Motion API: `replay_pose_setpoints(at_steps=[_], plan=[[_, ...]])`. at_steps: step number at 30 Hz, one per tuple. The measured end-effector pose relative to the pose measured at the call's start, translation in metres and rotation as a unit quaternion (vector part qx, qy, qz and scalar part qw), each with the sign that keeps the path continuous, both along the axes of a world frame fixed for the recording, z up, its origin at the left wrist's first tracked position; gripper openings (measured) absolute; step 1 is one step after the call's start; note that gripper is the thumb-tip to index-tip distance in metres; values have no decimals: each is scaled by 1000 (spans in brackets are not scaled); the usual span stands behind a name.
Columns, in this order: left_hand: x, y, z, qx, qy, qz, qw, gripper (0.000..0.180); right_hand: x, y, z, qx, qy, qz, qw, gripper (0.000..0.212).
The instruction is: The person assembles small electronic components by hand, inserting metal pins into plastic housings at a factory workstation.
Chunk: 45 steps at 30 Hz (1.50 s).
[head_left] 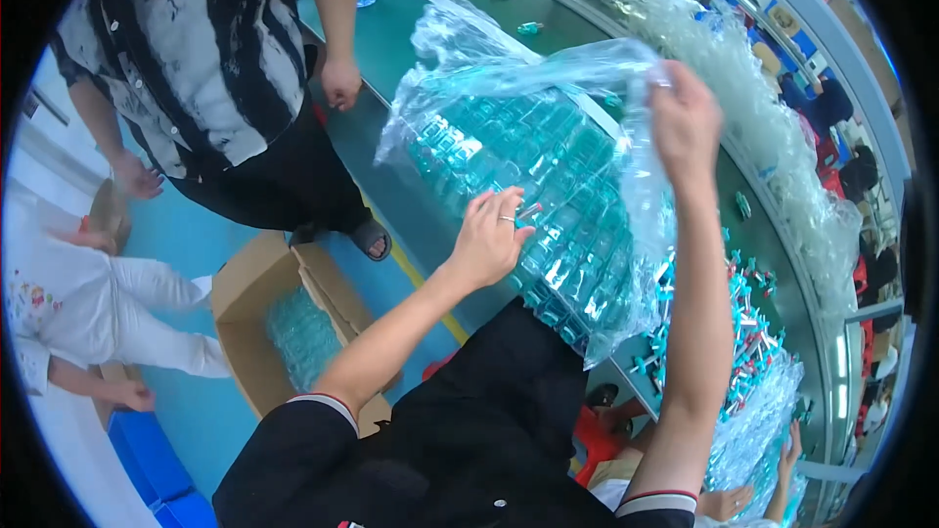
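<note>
In front of me lies a pack of teal see-through bottles (558, 166), set in tight rows with a clear plastic bag (469, 44) partly over them. My right hand (685, 122) is closed on the bag's raised edge at the far right of the pack. On the near left side of the bottles rests my left hand (489, 240), its fingers bent and somewhat apart. Beside its fingertips is a small part with red and silver on it (531, 210); whether the fingers touch it I cannot tell.
A pile of small teal, red and silver parts (753, 323) lies on the right, near another person's hands (773, 484). Clear plastic (724, 59) lines the far green conveyor (792, 264). An open cardboard box (259, 284) holds teal bottles. People stand at the left.
</note>
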<state>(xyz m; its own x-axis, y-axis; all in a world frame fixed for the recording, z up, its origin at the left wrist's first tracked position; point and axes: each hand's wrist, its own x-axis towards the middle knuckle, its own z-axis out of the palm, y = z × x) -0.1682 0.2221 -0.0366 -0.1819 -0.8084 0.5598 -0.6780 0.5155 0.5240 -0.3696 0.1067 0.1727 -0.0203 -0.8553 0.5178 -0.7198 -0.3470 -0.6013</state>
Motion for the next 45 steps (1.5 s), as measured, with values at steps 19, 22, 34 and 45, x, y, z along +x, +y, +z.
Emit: replay_pose_setpoints(at_steps=[19, 22, 34, 45], plan=[[66, 38, 16, 120, 127, 141, 974, 36, -102, 205, -43, 293, 199, -34, 935, 41], [84, 36, 18, 192, 176, 181, 948, 37, -101, 202, -25, 331, 240, -16, 912, 51], [-20, -1, 101, 252, 444, -171, 843, 45, -12, 201, -81, 222, 40, 74, 971, 55], [-43, 4, 114, 258, 251, -145, 922, 53, -93, 225, -27, 275, -13, 58, 960, 53]])
